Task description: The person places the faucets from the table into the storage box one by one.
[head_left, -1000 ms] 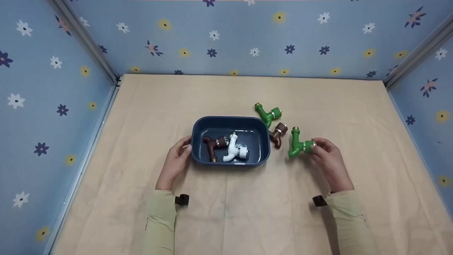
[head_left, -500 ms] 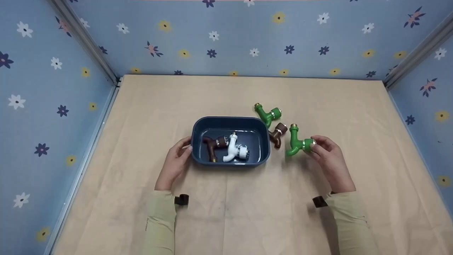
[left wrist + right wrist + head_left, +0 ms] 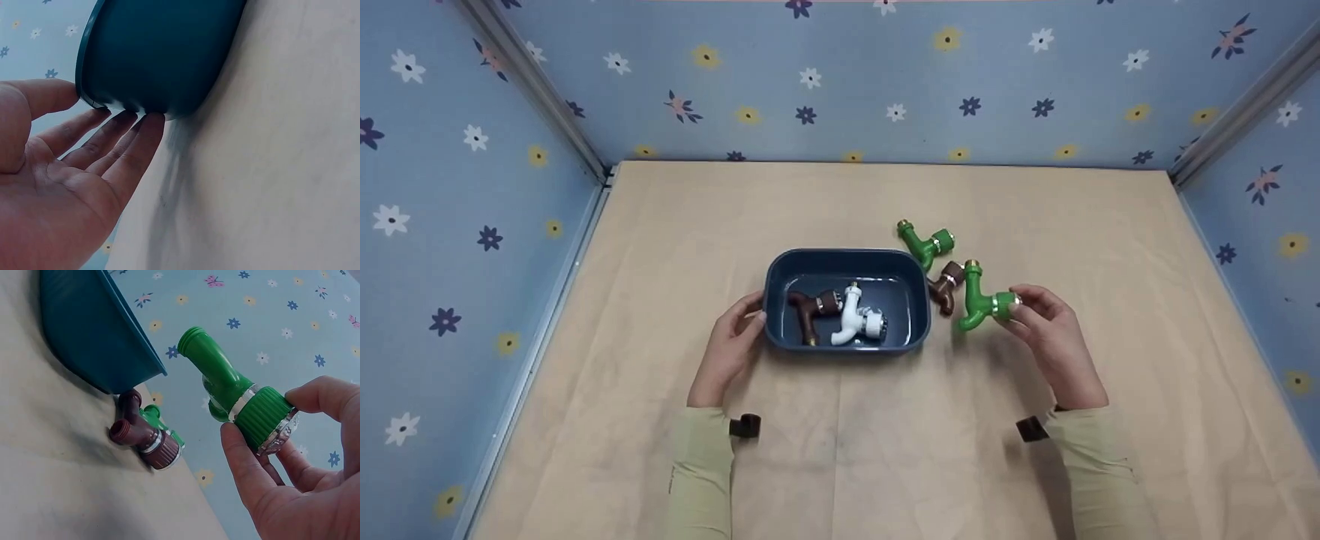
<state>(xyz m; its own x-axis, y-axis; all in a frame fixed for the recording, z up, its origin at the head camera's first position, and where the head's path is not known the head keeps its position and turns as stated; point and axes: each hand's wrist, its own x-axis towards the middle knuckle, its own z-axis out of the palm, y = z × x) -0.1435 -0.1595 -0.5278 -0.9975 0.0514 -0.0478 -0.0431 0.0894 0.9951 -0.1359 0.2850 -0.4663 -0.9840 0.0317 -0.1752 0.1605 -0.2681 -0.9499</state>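
My right hand (image 3: 1054, 341) pinches a green faucet (image 3: 979, 301) by its ribbed knob between thumb and fingers. In the right wrist view the faucet (image 3: 216, 371) is off the table, its spout pointing away from the palm. My left hand (image 3: 731, 345) touches the left end of a dark blue plastic bin (image 3: 847, 350). Its fingertips rest against the bin's outer wall (image 3: 157, 56), with the thumb at the rim. Inside the bin lie a brown faucet (image 3: 808, 315) and a white faucet (image 3: 851, 319), side by side.
Just right of the bin, a second green faucet (image 3: 919, 244) and another brown faucet (image 3: 945, 289) lie on the beige-covered table (image 3: 720, 217). Blue flowered panels (image 3: 870, 90) enclose the table at the back and both sides.
My right hand has carried the green faucet a little left and up the head view, closer to the brown faucet outside the bin. The left hand and bin have stayed put.
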